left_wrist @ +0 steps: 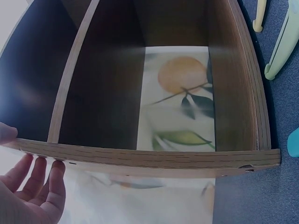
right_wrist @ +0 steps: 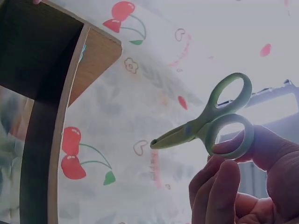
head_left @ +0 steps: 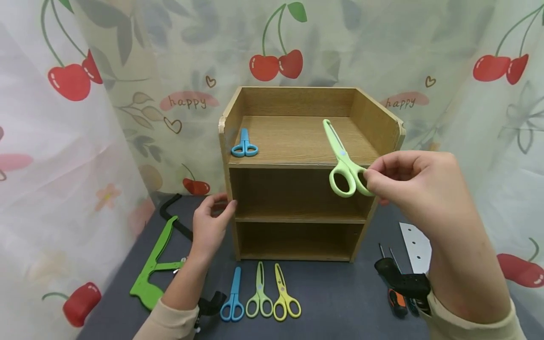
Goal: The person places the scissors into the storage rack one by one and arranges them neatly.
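Note:
My right hand pinches a pair of light green scissors by one handle loop, in front of the upper part of a wooden shelf. The blades point up and to the left. In the right wrist view, thumb and fingers close on the lower loop of the green scissors. At the shelf's left side, my left hand grips the side panel, thumb inside and fingers outside. Blue scissors lie on the top shelf at the left.
On the dark table before the shelf lie blue scissors, green scissors and yellow scissors. A green-framed saw lies left. Screwdrivers and a white perforated plate lie right. A cherry-print curtain hangs behind.

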A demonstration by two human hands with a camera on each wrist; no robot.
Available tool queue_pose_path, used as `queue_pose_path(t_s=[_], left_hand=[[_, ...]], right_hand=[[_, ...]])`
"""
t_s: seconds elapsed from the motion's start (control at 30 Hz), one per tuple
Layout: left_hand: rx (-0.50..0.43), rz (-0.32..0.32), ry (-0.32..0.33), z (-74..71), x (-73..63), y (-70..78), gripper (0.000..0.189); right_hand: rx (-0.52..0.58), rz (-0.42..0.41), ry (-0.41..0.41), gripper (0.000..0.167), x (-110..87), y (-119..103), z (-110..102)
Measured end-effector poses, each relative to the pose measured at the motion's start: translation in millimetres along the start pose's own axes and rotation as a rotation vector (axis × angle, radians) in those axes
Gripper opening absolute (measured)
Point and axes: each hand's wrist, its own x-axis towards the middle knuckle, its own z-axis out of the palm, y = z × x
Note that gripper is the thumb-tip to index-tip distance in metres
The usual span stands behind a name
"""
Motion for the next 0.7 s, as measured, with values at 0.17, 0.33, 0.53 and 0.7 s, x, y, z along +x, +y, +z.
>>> queue_pose_path(t_s=[0.17,0.33,0.53,0.7], left_hand=[[-0.002,-0.002,-0.005,-0.4,0.6,0.5,0.034],[-0.006,-0.002,-0.007,-1.3,0.9,2.3,0.034],[-0.016,-0.004,-0.009,-2.0,0.6,2.0,0.034],[-0.034,-0.006,-0.011,-1.7,-0.1,0.6,0.034]], right_hand=[[0.018,0.013,-0.040,0.016,16.6,-10,1],[0.023,0.020,-0.045,0.015,32.7,-18,10],[0.020,0.004,-0.064,0.013,53.8,-28,23],[0.032,0.019,-0.096,0.013,70.9,-32,34]])
